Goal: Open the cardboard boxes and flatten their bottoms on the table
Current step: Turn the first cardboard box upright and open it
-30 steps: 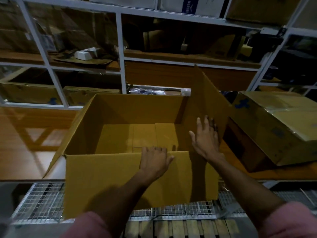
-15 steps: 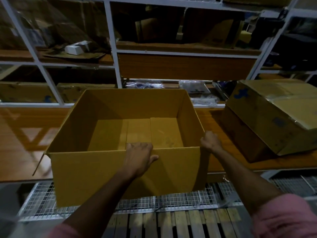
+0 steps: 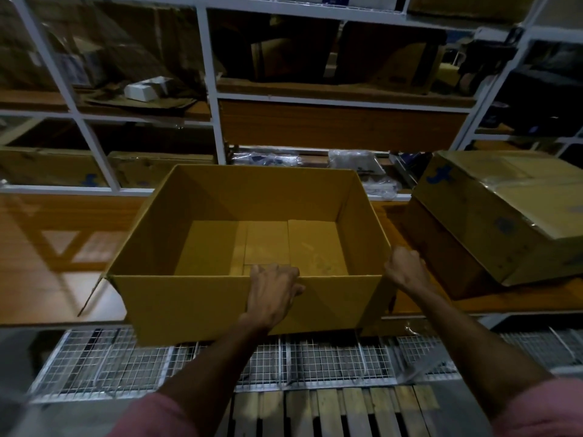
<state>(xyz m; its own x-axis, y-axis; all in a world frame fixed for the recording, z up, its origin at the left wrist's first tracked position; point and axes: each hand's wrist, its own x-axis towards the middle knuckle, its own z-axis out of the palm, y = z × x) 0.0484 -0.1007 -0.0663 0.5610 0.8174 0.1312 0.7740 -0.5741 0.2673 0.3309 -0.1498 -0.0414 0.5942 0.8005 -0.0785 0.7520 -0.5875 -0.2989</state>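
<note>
An open yellow-brown cardboard box (image 3: 195, 298) stands upright on the wooden table (image 3: 47, 263), its near wall hanging over the table's front edge. Its bottom flaps (image 3: 265, 244) lie flat inside. My left hand (image 3: 273, 293) grips the top edge of the near wall, fingers curled over the rim into the box. My right hand (image 3: 403, 266) is curled at the box's near right corner, holding the folded-down right flap against the outside; its fingers are hidden.
A second, taped cardboard box (image 3: 504, 216) lies tilted on the table to the right. White metal shelving (image 3: 211, 99) with boxes and plastic bags stands behind. Wire mesh baskets (image 3: 104, 364) and a wooden pallet (image 3: 340, 411) sit below the table edge.
The right flap, upright a second ago under my flat right hand, is now folded down outside the box. My right hand moved down to the corner. My left hand kept its grip.
</note>
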